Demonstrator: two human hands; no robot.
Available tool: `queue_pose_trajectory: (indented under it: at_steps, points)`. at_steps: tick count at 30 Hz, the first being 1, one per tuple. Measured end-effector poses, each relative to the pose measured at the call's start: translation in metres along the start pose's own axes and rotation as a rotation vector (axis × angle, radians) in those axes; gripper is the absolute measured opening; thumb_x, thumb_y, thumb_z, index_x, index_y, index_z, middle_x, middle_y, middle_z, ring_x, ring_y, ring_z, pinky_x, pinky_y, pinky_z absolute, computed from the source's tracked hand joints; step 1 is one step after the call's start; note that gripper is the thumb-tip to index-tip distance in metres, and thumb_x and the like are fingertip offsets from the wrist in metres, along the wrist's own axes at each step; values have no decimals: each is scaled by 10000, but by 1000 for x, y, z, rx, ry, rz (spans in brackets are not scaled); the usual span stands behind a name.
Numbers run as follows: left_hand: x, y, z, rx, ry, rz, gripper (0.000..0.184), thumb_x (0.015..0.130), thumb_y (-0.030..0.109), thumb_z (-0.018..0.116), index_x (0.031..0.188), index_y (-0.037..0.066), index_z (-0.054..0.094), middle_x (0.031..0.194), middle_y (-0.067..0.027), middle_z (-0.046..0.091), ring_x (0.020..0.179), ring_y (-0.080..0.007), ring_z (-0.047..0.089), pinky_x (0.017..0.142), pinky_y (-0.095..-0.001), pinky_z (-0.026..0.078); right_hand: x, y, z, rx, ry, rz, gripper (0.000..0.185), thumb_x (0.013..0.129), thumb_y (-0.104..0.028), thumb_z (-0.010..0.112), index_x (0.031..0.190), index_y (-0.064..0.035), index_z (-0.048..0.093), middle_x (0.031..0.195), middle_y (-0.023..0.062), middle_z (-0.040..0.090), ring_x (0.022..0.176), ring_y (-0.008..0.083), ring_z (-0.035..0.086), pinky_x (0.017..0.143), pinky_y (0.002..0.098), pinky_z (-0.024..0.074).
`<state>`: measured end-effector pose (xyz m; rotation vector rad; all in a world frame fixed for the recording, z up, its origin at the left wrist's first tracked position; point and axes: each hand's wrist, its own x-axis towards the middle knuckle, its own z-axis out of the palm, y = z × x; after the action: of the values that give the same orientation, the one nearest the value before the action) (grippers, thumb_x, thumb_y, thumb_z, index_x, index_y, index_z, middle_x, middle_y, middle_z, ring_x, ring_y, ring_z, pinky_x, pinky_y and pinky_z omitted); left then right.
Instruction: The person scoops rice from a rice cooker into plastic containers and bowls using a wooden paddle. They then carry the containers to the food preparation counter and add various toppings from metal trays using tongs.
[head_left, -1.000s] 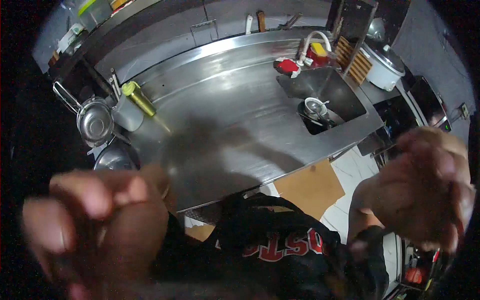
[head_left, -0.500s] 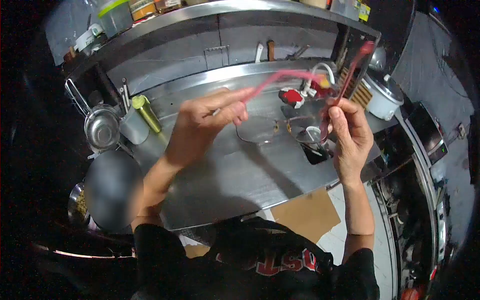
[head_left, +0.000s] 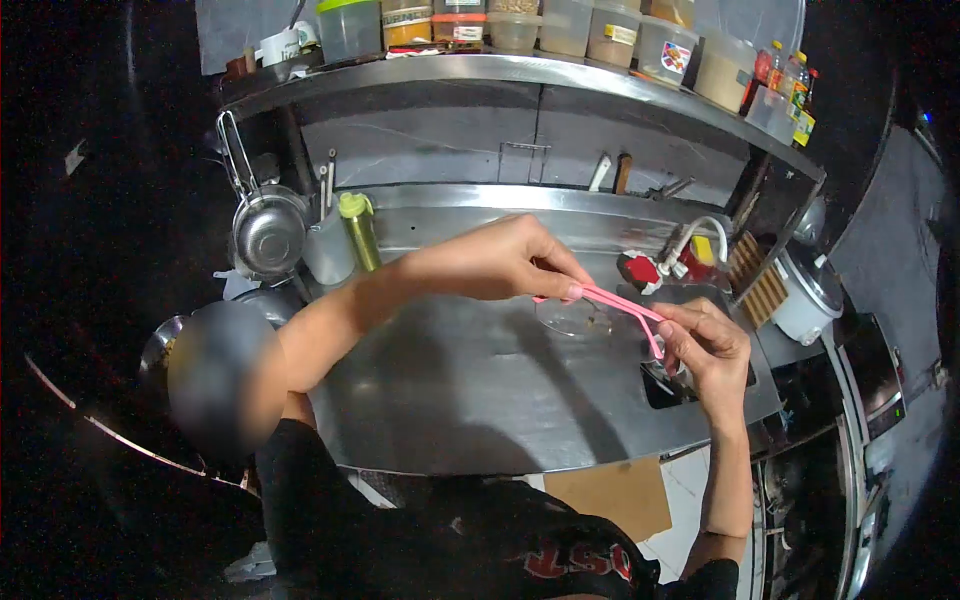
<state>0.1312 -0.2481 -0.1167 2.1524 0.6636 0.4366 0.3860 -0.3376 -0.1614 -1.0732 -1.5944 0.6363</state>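
A pair of eyeglasses [head_left: 622, 303] with pink temples and clear lenses is held over the steel counter [head_left: 430, 390]. My left hand [head_left: 535, 265] pinches the temples' left end between thumb and fingers. At the other end, my right hand [head_left: 708, 345] is closed on the glasses with thumb and fingertips. The two pink temples lie close together, and one curved tip points down beside my right fingers. One thin lens rim shows below my left fingers; the rest of the frame is partly hidden. Under my right hand is a dark object [head_left: 660, 392] on the counter.
A steel shelf [head_left: 500, 68] with several tubs and bottles runs along the back. Strainers [head_left: 270, 238] and a green bottle [head_left: 360, 235] stand at left. Beyond my right hand are a tap [head_left: 705, 235], a red-and-white item [head_left: 638, 270] and a white cooker [head_left: 805, 295].
The pink temples have come together from wide apart. My left hand has moved right, towards my right hand. The view has shifted, showing more of the shelf.
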Motion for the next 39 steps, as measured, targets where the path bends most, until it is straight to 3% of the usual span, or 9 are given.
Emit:
queue_pose_trajectory:
  at_steps: [6,8,14,17,19,26,32,36,39]
  points:
    - [2,-10,-14,262,237,169,231,859,198,627,1029,50,677,872,-66,668,750,-104,574,683,-269,470,12,7,5,105,149,-185,312,840,-35,622,1149,-7,600,1073,77,568,764,103,588,604,220,486]
    - [-3,-5,-38,393,540,216,220,858,196,625,1005,40,677,874,-58,668,751,-118,592,689,-274,478,12,11,-2,112,164,-222,377,877,-39,562,1249,-7,509,1244,95,478,931,155,606,680,239,499]
    - [-1,-21,-189,1380,1350,349,192,822,127,593,978,55,679,888,-153,647,808,-314,627,694,-388,501,-14,17,-8,24,262,-143,346,889,-54,552,1230,-3,523,1254,101,473,922,163,608,668,232,493]
    - [7,-47,-255,1505,1373,355,177,848,75,513,934,2,650,836,-196,639,755,-336,638,619,-428,500,-27,30,-8,-25,281,-81,312,898,-84,555,1199,-3,546,1247,96,472,920,161,602,661,220,491]
    - [16,-62,-288,1667,1323,143,203,795,78,557,962,64,673,886,-156,635,816,-347,615,700,-428,499,-36,38,-7,-23,301,-27,307,898,-84,554,1194,-3,548,1246,94,471,922,158,600,662,222,492]
    - [47,-94,-324,1767,1246,19,212,787,46,511,967,41,624,922,-162,618,843,-335,611,731,-421,503,-74,89,-9,-82,380,89,275,898,-65,541,1165,0,550,1210,78,498,862,140,581,621,245,479]
    - [45,-113,-346,1929,1032,16,181,791,195,625,834,20,636,908,-155,640,850,-306,636,706,-421,521,-120,117,-12,-188,519,312,241,893,-44,534,1129,-34,578,1160,72,536,864,142,597,620,242,497]
    - [37,-107,-334,1683,1037,-56,213,783,216,648,847,13,653,842,-190,646,832,-336,633,709,-440,506,-146,125,-9,-109,574,411,238,888,-45,542,1124,-32,577,1148,72,545,843,151,602,624,242,496]
    - [33,-113,-341,1332,982,171,275,812,255,635,1018,75,655,869,-206,646,832,-356,627,723,-445,486,-159,132,-3,-89,614,463,240,880,-26,537,1117,-24,576,1153,67,545,825,158,604,627,246,503]
